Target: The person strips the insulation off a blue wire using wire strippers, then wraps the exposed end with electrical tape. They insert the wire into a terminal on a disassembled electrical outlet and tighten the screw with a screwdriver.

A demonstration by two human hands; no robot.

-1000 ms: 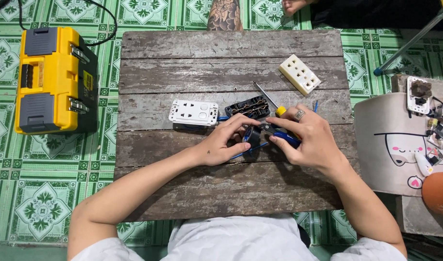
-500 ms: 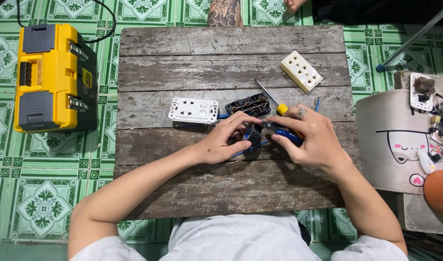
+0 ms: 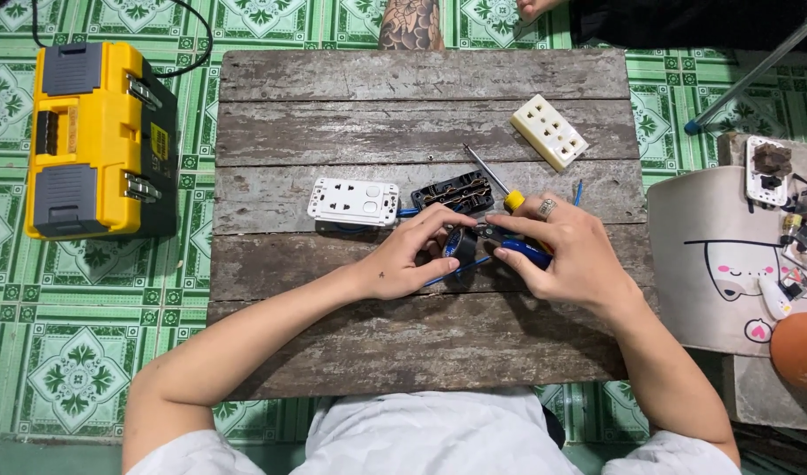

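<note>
Head view: left hand [image 3: 412,259] pinches a small black part [image 3: 464,247] and blue wire [image 3: 447,274] at mid-tabletop [image 3: 403,343]. Right hand [image 3: 572,255] is closed around blue-handled pliers [image 3: 518,249], jaws at the part. Judged step: working the wire end; steady holding is needed.

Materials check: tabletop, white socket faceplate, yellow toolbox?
Tabletop: weathered wood planks, grey, cracked grain, unfinished. White socket faceplate: looks like smooth moulded plastic, slight gloss. Yellow toolbox: probably hard plastic body with grey lid panels; its latches shine like metal.
</note>
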